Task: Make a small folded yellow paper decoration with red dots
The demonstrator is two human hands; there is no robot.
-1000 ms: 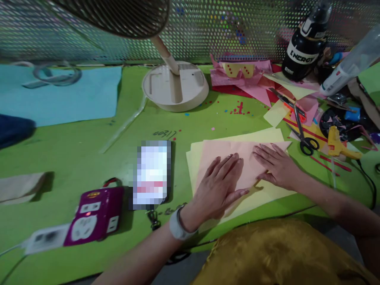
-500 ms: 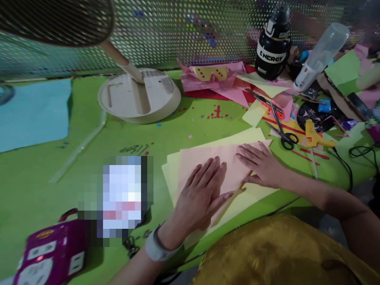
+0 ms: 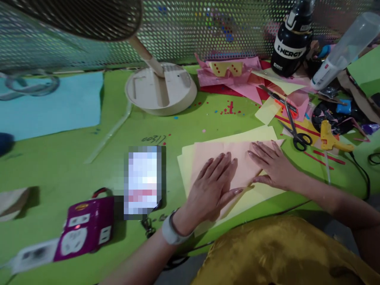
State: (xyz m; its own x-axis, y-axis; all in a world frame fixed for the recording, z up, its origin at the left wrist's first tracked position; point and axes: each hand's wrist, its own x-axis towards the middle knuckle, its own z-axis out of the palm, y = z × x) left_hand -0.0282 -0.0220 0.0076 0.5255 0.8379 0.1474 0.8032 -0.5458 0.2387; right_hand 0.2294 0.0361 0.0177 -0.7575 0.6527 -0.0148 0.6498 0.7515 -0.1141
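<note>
A folded pink sheet of paper (image 3: pixel 208 158) lies on top of pale yellow sheets (image 3: pixel 264 132) at the table's front edge. My left hand (image 3: pixel 210 190) presses flat on the pink sheet, fingers stretched out and thumb apart. Resting on the sheet's right part is my right hand (image 3: pixel 271 164), its fingers spread, the thumb near the slanted lower edge of the pink paper. Neither hand grips anything. A pale band (image 3: pixel 173 229) is round my left wrist. Scissors with black handles (image 3: pixel 301 140) lie just beyond my right hand.
Right of the papers lie a yellow glue gun (image 3: pixel 331 138) and red paper strips (image 3: pixel 328 157). A black bottle (image 3: pixel 289 49) and pink scraps (image 3: pixel 246 87) stand behind. Leftward are a fan base (image 3: pixel 178 99), a blurred-out phone (image 3: pixel 142 178), a purple power strip (image 3: pixel 89 221) and a blue sheet (image 3: pixel 74 107).
The view has swung left, so everything sits farther right in the picture and more of the left side shows. Both hands stay flat on the pink paper, hardly moved.
</note>
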